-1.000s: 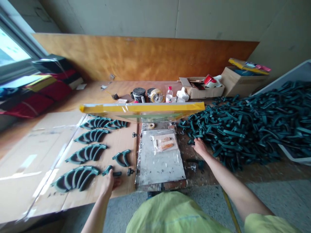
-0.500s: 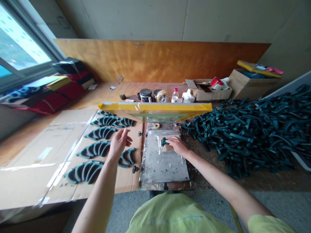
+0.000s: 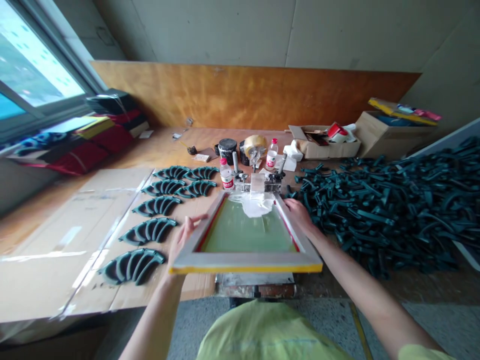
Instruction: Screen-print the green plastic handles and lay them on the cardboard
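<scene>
A screen frame (image 3: 247, 263) with a grey rim, yellow front edge and green mesh (image 3: 247, 232) lies tilted low over the metal plate (image 3: 255, 279). White ink (image 3: 257, 205) and a squeegee-like block (image 3: 257, 184) are at its far end. My left hand (image 3: 185, 232) is beside the frame's left side, fingers apart and stretched toward the rim. Past the right rim is my right hand (image 3: 298, 212); its fingertips are partly hidden, so its grip is unclear. What lies under the mesh is hidden.
Rows of curved dark green parts (image 3: 148, 230) lie on cardboard (image 3: 93, 215) at left. A large heap of similar parts (image 3: 375, 215) covers the right. Behind the frame stand bottles (image 3: 226, 175), a black jar (image 3: 227, 150), tape (image 3: 255, 145) and an open box (image 3: 330, 147).
The screen frame has swung down from its raised position over the plate. My right hand has left the small green part and moved right, near the frame's rim. My left hand is slightly lower.
</scene>
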### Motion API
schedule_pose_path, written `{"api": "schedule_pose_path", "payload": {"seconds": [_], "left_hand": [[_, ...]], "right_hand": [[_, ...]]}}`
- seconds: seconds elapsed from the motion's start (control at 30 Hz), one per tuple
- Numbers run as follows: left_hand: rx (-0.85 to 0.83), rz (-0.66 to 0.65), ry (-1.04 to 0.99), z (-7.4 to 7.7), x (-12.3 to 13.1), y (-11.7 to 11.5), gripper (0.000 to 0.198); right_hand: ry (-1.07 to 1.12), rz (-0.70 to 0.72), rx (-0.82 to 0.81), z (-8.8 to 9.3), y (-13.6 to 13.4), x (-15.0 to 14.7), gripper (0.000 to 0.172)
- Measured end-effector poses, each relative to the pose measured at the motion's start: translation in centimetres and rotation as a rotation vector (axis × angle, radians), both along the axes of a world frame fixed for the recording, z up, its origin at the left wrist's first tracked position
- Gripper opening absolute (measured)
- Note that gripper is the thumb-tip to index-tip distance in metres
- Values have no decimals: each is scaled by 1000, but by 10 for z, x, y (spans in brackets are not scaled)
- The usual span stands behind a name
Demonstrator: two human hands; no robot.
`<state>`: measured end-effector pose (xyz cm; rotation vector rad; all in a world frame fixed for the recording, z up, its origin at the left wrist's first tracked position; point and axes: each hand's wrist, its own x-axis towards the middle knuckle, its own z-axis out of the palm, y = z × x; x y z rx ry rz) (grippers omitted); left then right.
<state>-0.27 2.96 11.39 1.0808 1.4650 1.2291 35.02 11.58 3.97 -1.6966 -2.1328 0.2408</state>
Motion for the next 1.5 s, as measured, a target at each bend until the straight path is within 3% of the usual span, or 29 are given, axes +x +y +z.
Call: {"api": "schedule_pose_path", "payload": {"seconds": [0.07,0.13,0.23,0.3,0.4,0.53,0.63,0.7,0.83,0.93,1.03,1.1,1.17,1.27,1.37,1.43,1.5], "left_hand": [[-157,-45,-1,-27,-3,-19,64],[-266,-55,-39,-56,-1,-30,80],[-317,-14,-48,-93,5,-33,99],[-314,5,-22,-107,7,-30,99],[-323,-11,-23,-114,5,-28,94],[-326,-46,-59,-114,2,-31,86],[-320,-49,-52,-116,2,-32,82],[-317,-47,-50,-117,3,-32,80],[-298,-31,-44,-115,4,-31,80],[-307,-12,-43,-112,5,-30,82],[-318,-1,-69,-109,5,-31,82],[-317,-5,-87,-107,5,-31,80],[-315,-13,-93,-104,5,-32,78],[-322,-15,-88,-89,4,-32,79],[-303,-30,-111,-61,1,-28,78],[-262,-43,-96,-38,-2,-21,69],[-212,-45,-86,-16,-3,-9,65]], "right_hand": [[63,-20,80,19,20,1,36],[72,48,140,34,39,-16,44],[-98,152,44,45,58,-55,48],[-219,168,-88,44,63,-74,34],[-316,168,-198,33,53,-84,19],[-308,383,-127,20,15,-69,20],[-299,597,-105,25,-5,-51,25],[-297,658,-128,32,-4,-43,22],[-243,531,-68,31,9,-50,9],[-181,458,83,9,1,-60,20],[-123,530,129,-8,-19,-56,27],[-101,575,92,-5,-23,-50,23],[-83,528,37,9,-13,-48,18],[-30,315,-24,34,22,-57,38],[-22,173,-49,52,57,-66,67],[-29,99,0,60,72,-62,68],[4,-1,73,63,77,-46,57]]}}
